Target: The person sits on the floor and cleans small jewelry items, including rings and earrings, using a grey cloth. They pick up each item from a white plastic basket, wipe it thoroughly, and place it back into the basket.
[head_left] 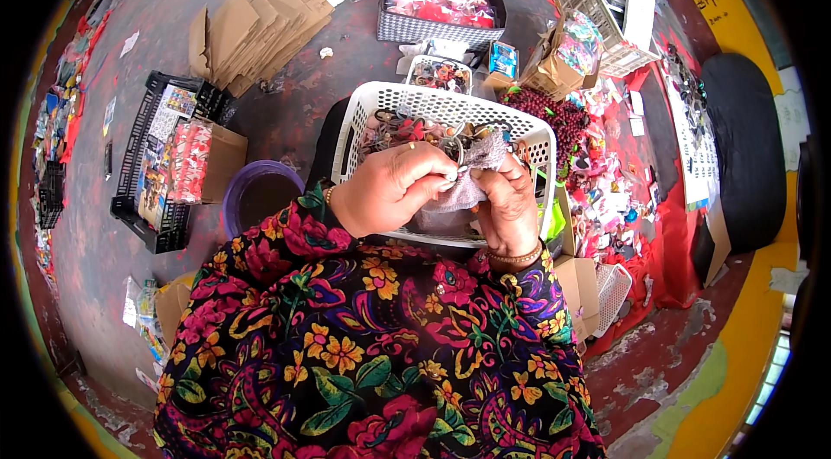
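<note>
My left hand (pixel 391 186) and my right hand (pixel 507 201) meet over a white plastic basket (pixel 363 115) that rests on my lap. Both pinch a small pale metal piece at the fingertips (pixel 453 173), and a crumpled grey-lilac cloth (pixel 474 172) hangs between them, draped against my right hand. The basket holds several small colourful hair ornaments and rings (pixel 407 128). My sleeves carry a bright flower print on black (pixel 381 329). Bangles sit on both wrists.
A purple bucket (pixel 251 191) stands left of my knee. A black crate of packets (pixel 160 156), flattened cardboard (pixel 260 26), a checked box of red packets (pixel 437 5), a white wire-like crate (pixel 606 13) and dark red beads (pixel 554 113) lie around on the grey floor.
</note>
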{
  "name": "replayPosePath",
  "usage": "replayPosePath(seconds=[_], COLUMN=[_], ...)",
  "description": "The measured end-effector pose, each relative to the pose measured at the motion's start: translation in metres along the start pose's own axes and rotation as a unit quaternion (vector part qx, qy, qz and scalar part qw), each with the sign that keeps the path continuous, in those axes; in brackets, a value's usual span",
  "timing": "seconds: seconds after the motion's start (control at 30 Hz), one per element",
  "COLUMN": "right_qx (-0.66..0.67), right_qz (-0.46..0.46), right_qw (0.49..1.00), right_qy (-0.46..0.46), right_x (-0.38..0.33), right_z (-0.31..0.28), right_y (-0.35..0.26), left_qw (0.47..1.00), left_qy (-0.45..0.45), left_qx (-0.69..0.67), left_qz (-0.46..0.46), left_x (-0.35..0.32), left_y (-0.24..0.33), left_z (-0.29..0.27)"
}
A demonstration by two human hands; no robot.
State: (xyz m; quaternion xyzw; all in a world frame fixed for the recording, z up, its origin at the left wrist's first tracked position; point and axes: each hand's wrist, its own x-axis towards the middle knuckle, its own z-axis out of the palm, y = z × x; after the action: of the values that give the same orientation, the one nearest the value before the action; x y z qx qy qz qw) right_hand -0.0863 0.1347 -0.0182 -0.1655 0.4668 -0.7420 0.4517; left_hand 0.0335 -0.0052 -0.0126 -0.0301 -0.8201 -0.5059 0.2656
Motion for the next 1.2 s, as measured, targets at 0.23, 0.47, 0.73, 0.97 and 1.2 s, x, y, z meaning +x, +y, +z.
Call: replayPosePath(seconds=[0.23,0.47,0.73,0.97,1.2], right_qx=[0.057,0.091,0.089,0.100,0.029], right_qz=[0.033,0.040,0.030,0.051,0.021], right_qw=[0.998,0.995,0.995,0.992,0.998], right_qy=[-0.025,0.007,0.045,0.050,0.046], right_x=[0.001,0.003,0.003,0.004,0.000], right_z=[-0.002,0.007,0.009,0.003,0.014], right_y=[-0.002,-0.001,0.004,0.006,-0.004], left_qw=[0.995,0.992,0.991,0.995,0.956], left_qy=[0.023,0.007,0.001,0.017,0.043], left_qx=[0.071,0.096,0.101,0.089,-0.236], left_qz=[0.065,0.083,0.087,0.048,-0.168], left_x=[0.001,0.004,0.001,0.001,-0.001], left_y=[-0.001,0.000,-0.002,-0.005,-0.012], left_z=[-0.001,0.001,0.003,0.001,-0.001])
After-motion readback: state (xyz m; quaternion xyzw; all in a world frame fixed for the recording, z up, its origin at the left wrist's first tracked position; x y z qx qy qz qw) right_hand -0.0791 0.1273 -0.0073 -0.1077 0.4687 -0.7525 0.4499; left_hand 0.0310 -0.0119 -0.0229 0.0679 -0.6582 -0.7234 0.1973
